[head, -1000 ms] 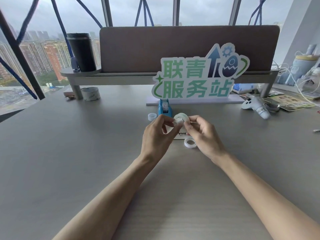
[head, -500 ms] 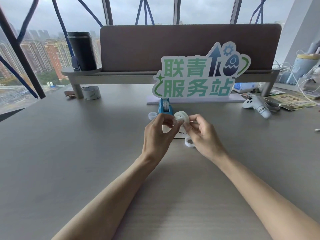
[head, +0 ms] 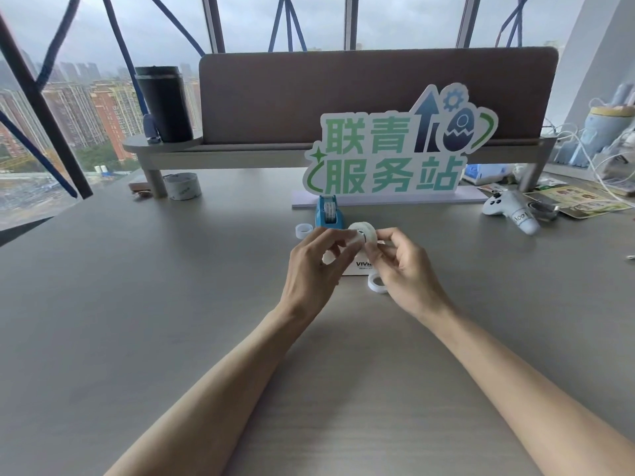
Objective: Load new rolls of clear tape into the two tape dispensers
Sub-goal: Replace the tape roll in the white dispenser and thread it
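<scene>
Both hands meet above the middle of the desk. My left hand (head: 314,266) and my right hand (head: 403,269) pinch a clear tape roll (head: 365,232) between their fingertips, held up off the desk. Behind it stands a blue tape dispenser (head: 329,214) with a roll inside. A small empty white core (head: 303,230) lies left of the dispenser. Another small tape roll (head: 376,283) lies flat under my right hand, beside a white box (head: 357,267) with dark lettering. A second dispenser is not visible.
A green and white standing sign (head: 395,156) sits just behind the dispenser. A wide tape roll (head: 182,186) lies under the shelf at left, with a black tumbler (head: 165,103) on top. A white controller (head: 512,211), papers and cables crowd the right side.
My fingers have shifted slightly on the clear tape roll, turning it a little. The hands stay in the same place above the desk.
</scene>
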Tool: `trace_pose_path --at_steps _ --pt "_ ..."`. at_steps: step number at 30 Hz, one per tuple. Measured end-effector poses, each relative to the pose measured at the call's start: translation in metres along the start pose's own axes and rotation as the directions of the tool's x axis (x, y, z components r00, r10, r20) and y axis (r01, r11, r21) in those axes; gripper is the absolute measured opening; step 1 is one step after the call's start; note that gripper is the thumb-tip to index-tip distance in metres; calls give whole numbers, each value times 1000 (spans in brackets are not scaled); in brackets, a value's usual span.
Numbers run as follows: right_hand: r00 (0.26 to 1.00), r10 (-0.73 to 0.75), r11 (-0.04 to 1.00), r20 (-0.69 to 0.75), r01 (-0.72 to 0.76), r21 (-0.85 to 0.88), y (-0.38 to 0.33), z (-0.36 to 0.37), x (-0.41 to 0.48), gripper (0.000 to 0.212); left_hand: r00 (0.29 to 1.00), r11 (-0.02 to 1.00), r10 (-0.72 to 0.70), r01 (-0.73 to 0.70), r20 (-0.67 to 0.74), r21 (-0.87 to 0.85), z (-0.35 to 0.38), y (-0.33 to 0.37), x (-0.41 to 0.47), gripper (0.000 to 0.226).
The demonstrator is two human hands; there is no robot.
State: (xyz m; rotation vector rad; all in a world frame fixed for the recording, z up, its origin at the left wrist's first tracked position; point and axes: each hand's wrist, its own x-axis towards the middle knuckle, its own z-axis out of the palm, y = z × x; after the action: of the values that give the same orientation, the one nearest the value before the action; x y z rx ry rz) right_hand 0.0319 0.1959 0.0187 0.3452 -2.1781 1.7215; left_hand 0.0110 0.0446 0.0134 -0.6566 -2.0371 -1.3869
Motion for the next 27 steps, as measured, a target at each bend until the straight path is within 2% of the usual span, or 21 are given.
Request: trace_pose_path --at_steps 2,8,14,22,27 --pt "1000 -3 1000 7 3 0 1 1 -1 30 999 1000 20 -20 28 8 -1 -3 0 14" --pt "999 1 1000 -38 -2 -22 2 -1 0 17 998 1000 22 -22 57 -11 -1 -3 3 16" --pt "999 24 999 -48 -22 47 -5 0 -1 12 995 999 4 1 99 -50 -6 -2 5 18" --pt "998 -38 999 -50 37 -9 -4 5 0 11 996 992 -94 94 -1 -89 0 4 3 14" --pt "996 -76 996 -41 74 -48 -1 6 -1 16 999 1000 -27 27 -44 16 3 2 3 13"
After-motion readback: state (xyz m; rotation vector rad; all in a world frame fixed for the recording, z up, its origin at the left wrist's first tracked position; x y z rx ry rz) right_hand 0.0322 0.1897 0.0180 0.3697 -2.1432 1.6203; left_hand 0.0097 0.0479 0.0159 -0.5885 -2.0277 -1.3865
